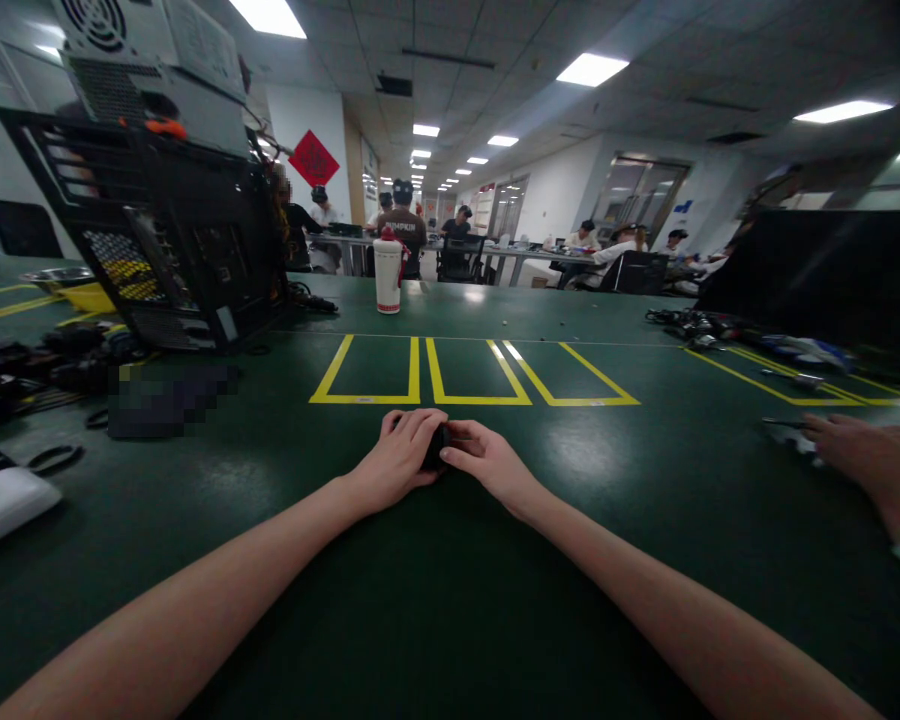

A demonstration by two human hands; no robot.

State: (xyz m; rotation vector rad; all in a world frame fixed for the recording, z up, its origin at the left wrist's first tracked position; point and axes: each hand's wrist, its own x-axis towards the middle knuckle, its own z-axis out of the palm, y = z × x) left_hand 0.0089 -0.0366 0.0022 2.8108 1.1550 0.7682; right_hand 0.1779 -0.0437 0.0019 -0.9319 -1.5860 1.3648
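Between my hands a small, dark, rounded object (436, 447) rests at the green tabletop, just in front of the yellow tape outlines. My left hand (401, 455) is wrapped over its top and left side, hiding most of it, so its kind does not show. My right hand (487, 460) grips the object's right edge, with the thumb in front and bent fingers behind. Both forearms reach in from the lower corners.
Yellow tape outlines (480, 402) mark the green table (450, 600). A white cup (388, 275) stands behind them. An opened computer case (195, 240) and cables are at left. A co-worker's hand (862, 465) works at right, near a dark screen (825, 280). People sit farther back.
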